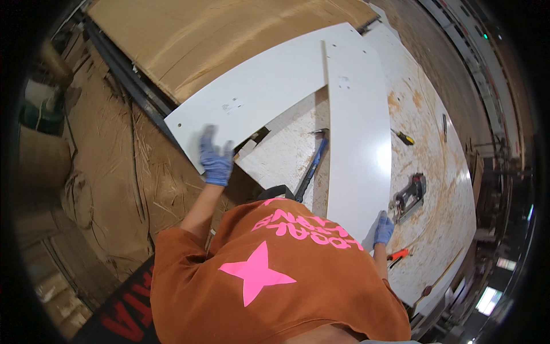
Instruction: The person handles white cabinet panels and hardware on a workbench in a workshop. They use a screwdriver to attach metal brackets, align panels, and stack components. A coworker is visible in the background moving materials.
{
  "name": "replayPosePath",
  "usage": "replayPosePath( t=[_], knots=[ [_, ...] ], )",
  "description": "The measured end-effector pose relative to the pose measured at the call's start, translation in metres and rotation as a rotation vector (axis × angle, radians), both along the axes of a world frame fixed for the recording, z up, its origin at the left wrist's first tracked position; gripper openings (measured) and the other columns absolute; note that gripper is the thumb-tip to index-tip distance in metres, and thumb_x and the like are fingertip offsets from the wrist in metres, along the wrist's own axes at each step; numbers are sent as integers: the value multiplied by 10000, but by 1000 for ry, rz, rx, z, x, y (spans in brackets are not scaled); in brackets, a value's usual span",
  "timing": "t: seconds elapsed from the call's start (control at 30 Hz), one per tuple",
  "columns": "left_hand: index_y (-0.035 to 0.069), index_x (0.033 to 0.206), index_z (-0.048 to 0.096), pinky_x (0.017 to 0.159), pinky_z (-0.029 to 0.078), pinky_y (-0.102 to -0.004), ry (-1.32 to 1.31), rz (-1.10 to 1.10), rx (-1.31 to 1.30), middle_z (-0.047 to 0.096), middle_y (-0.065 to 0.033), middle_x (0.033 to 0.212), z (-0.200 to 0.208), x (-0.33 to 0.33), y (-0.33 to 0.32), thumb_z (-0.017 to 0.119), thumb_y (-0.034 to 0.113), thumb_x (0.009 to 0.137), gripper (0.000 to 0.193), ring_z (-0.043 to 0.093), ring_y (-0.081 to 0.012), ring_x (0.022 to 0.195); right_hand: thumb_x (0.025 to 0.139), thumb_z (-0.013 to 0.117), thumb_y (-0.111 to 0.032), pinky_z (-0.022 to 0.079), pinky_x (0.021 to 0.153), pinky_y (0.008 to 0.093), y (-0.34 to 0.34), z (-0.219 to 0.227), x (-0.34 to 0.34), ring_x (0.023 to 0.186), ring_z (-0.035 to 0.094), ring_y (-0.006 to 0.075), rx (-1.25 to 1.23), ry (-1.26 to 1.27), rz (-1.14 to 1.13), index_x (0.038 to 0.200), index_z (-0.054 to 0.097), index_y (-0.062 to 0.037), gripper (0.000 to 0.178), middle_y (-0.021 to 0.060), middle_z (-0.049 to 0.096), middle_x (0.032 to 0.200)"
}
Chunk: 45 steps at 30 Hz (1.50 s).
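Two long white boards lie before me, meeting at the far end. Over the near left end of the left white board [275, 80] is my left hand [216, 163], in a blue-grey glove, its fingers spread and slightly blurred; whether it touches the board I cannot tell. The right white board [360, 126] runs toward my body. My right hand [384, 229], gloved alike, grips this board's right edge near my side. Both boards have small holes and a pale label. Between them, a hammer [312, 166] with a blue and black handle lies on the worktable.
On the scuffed white worktable [441, 212], right of the boards, lie a staple gun [410, 198], a yellow-black screwdriver [404, 137] and an orange-handled tool [397, 254]. A large brown sheet [229, 40] lies beyond. Dusty floor [123, 183] with scraps stretches left.
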<state>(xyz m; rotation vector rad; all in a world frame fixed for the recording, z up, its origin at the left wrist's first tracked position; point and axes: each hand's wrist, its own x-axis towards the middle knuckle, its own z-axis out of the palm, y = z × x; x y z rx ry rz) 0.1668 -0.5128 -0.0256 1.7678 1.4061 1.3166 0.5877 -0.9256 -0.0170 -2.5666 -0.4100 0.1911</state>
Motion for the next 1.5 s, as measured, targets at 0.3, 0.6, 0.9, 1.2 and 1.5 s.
replayPosePath(
  t=[0.3,0.6,0.9,1.2,1.5],
  knots=[
    [67,1358,361,948,440,-405,-415,-415,-1004,492,-188,1304,-26,192,-30,657,322,850,641,503,-251,1165,893,578,-427,392,580,347,-17,45,-1,614,435,171,-68,23,196,776,604,36,478,113,543,644],
    [102,1265,505,896,500,-397,-857,-862,-1541,593,-72,1199,21,92,-35,670,404,826,558,582,-224,1080,812,677,-420,469,720,351,36,99,70,734,596,213,-266,-78,445,938,658,35,473,182,672,837],
    [119,1196,546,817,521,-341,-1100,-550,-1151,625,-50,1081,45,68,-55,613,476,845,505,611,-180,958,906,611,-258,475,805,290,251,105,159,879,588,154,225,-163,646,1068,642,-29,283,79,668,990],
    [146,993,587,688,582,-274,-1625,-388,-932,641,-23,921,2,121,-10,655,250,865,178,642,-145,813,918,584,-176,444,883,278,290,74,60,950,575,139,347,84,829,1064,635,12,244,64,651,1023],
    [145,1030,569,801,554,-367,-1568,-194,-1218,618,6,944,-25,173,14,581,194,918,123,599,-161,817,900,604,-314,483,725,259,208,25,7,865,632,120,221,594,457,1085,654,-88,296,26,676,1009]
  ],
)
